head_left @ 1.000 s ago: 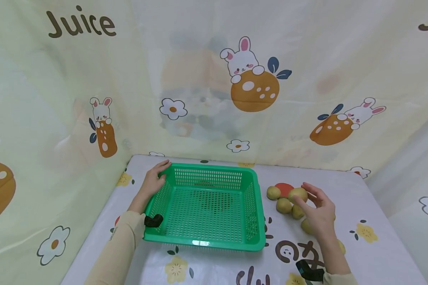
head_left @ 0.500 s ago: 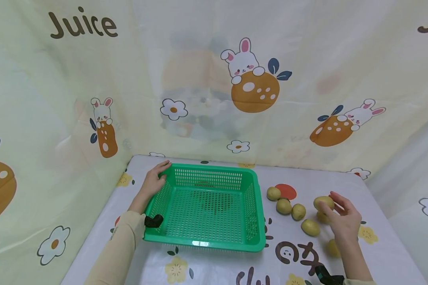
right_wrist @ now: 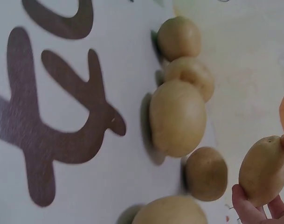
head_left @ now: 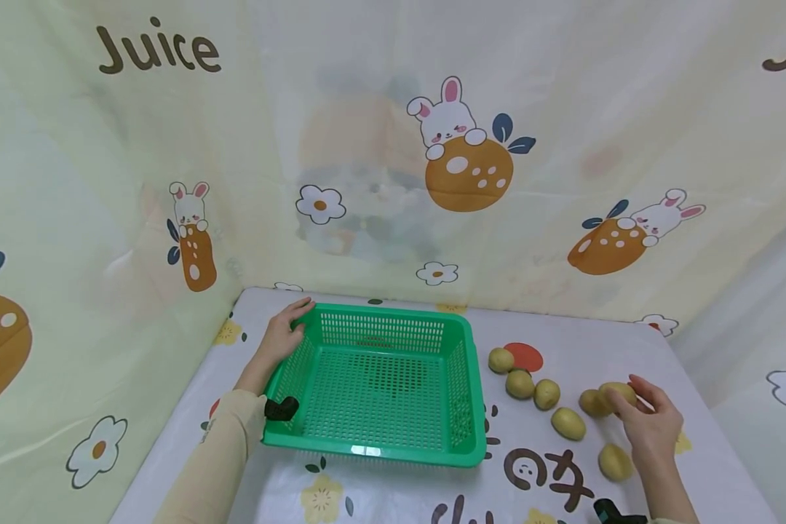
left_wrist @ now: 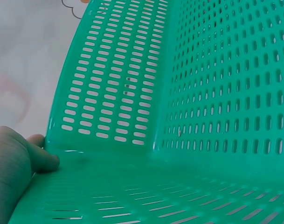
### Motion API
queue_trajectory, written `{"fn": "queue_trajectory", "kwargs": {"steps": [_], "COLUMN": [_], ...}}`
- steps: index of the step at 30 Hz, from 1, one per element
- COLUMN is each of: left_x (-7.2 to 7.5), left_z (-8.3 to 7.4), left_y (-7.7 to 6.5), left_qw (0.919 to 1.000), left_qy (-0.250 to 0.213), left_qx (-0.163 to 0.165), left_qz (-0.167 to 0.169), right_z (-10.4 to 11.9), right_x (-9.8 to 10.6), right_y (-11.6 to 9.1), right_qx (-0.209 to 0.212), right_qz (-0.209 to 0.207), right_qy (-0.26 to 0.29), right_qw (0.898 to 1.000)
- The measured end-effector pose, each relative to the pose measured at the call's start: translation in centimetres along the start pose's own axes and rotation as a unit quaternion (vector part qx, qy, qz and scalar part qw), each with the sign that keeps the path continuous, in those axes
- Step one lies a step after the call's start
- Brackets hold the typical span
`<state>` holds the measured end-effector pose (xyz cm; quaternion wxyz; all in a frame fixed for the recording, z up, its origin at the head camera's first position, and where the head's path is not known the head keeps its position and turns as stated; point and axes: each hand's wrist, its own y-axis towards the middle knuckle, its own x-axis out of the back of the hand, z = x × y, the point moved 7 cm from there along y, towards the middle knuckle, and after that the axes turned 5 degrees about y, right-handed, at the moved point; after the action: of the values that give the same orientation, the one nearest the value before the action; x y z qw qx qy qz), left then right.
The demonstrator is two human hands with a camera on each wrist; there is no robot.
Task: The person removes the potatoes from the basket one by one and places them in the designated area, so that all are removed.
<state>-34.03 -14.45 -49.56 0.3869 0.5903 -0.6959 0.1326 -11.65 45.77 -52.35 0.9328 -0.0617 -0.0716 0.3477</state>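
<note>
A green perforated plastic basket (head_left: 373,455) sits on the cloth-covered table, with nothing lying in it. At its back-left corner my left hand (head_left: 282,336) grips the rim; in the left wrist view, the thumb (left_wrist: 44,158) laps over the edge. My right hand (head_left: 655,418) pinches a potato (head_left: 617,397) between thumb and fingers, low at the right side of the table. The right wrist view shows the held potato (right_wrist: 263,171) upright, with fingers at both ends. Just left of it a loose potato (head_left: 592,403) is partly overlapped in the head view.
Right of the basket, several more potatoes lie in a loose line, from one near the red printed spot (head_left: 525,357) to a nearer potato (head_left: 614,462) by my right wrist. A printed cloth curtain (head_left: 367,145) rises behind and beside the table.
My right hand has carried the potato rightward and nearer, away from the spot by the loose ones, and lowered it. The left hand stays at the basket's corner.
</note>
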Motion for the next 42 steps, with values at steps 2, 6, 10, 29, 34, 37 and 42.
{"fn": "queue_trajectory", "kwargs": {"steps": [2, 6, 10, 29, 34, 37, 42], "left_x": [0.0, 0.0, 0.0, -0.1, -0.1, -0.1, -0.1], "left_z": [0.0, 0.0, 0.0, 0.0, 0.0, 0.0, -0.1], "left_y": [0.0, 0.0, 0.0, 0.0, 0.0, 0.0, 0.0], "left_qw": [1.0, 1.0, 1.0, 1.0, 0.9999, 0.9999, 1.0], "left_qy": [-0.001, 0.001, -0.001, -0.003, -0.005, -0.005, 0.001], "left_qx": [0.001, 0.0, -0.001, 0.0, 0.001, 0.002, 0.003], "left_qz": [0.0, 0.0, 0.001, 0.007, 0.01, 0.01, 0.008], "right_z": [-0.4, -1.1, -1.5, -2.5, -3.2, -3.4, -4.0], "right_x": [0.3, 0.7, 1.1, 2.9, 3.3, 3.4, 3.5], "right_y": [0.2, 0.6, 0.8, 1.5, 2.0, 2.0, 2.1], "right_qx": [0.001, -0.003, -0.009, -0.014, 0.001, -0.003, -0.019], "right_qz": [-0.005, -0.011, -0.011, -0.027, -0.025, -0.029, -0.033], "right_qy": [0.003, 0.011, 0.005, -0.003, -0.016, -0.027, -0.046], "right_qw": [1.0, 1.0, 1.0, 1.0, 1.0, 0.999, 0.998]}}
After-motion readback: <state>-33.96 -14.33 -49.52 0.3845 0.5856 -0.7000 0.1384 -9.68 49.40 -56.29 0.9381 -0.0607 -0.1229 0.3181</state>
